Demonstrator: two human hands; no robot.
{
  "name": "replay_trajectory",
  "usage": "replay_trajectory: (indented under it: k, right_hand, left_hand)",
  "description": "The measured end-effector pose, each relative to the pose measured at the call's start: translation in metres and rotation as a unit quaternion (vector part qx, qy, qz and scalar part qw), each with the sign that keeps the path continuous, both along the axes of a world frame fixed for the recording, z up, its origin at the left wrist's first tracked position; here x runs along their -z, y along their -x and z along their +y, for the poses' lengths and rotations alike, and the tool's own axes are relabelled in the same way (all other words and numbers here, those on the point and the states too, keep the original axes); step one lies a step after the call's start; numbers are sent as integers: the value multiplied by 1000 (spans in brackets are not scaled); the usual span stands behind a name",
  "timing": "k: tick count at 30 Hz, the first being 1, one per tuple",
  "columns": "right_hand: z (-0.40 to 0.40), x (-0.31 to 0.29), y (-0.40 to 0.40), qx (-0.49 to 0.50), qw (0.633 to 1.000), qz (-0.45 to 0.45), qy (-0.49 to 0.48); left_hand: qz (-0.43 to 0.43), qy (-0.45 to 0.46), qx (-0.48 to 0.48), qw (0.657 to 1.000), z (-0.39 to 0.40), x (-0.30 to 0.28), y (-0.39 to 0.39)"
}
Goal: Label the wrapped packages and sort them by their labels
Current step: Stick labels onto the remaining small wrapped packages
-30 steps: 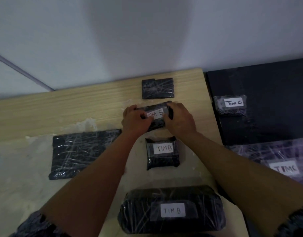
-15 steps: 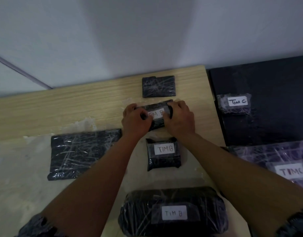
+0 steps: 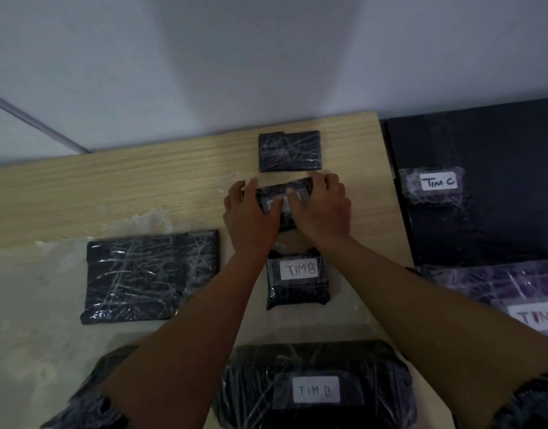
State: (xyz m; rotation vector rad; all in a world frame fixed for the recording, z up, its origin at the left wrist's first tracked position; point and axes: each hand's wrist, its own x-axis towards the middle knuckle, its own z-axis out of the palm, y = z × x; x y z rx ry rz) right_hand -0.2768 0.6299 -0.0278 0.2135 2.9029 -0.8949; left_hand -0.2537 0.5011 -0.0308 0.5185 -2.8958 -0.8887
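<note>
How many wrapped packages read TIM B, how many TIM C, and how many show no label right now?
TIM B: 2
TIM C: 2
No label showing: 2
Label covered by the left hand and right hand: 1
Total: 7

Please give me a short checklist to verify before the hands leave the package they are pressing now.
1. Both hands on package: left hand and right hand press the small package: ok.
2. Its label readable: covered by fingers: cannot tell.
3. Label stuck flat: cannot tell.
4. Package in the TIM B column, above the TIM B package: ok.
5. All packages labelled: far package and large left package show none: not ok.
</note>
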Motion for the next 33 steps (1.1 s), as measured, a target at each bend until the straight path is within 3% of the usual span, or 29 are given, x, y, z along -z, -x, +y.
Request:
replay_trajectory:
  k: [8,20,24,29,33]
  right_hand:
    - [0,10,6,22,1000,-17,6]
    - [13,17,6,17,998,26,56]
    - [11,15,6,40,997,28,66]
    - [9,16,-5,0,1000,12,27]
    - [13,20,-4,-20,1000,12,13]
  left_hand:
    - [8,-61,-53,997,-3,11,9]
    - [52,-77,11,996,-19,18,2]
    - [34,-96,-9,995,-12,10,-2]
    - [-26,-21,-66,997,-3,3,-11]
    - [-19,-69,-52,996,-6,8,-13]
